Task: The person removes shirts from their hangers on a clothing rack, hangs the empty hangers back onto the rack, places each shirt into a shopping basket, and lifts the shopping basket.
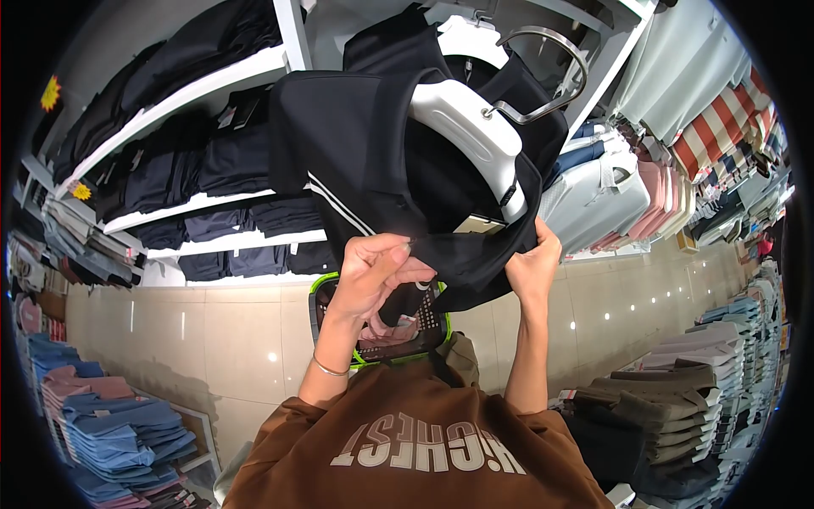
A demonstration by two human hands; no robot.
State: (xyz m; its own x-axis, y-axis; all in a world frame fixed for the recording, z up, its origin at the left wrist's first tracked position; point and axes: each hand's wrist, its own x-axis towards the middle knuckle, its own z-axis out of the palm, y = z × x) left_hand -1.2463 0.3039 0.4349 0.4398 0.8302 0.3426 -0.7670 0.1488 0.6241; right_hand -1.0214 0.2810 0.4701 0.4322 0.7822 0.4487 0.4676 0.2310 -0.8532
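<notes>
A black collared shirt with two white stripes hangs on a white hanger with a metal hook. My left hand is closed in a pinch at the shirt's front edge, thumb against the forefinger. On the other side, my right hand grips the dark fabric, its thumb on top and its fingers partly hidden behind the cloth. The shirt's front is spread apart between both hands. A pale label shows inside the neck.
Below my hands stands a dark shopping basket with a green rim and pink cloth inside. Shelves of folded black clothes are at the left. Hanging shirts line the right. Stacks of folded jeans and brown trousers stand at the lower sides.
</notes>
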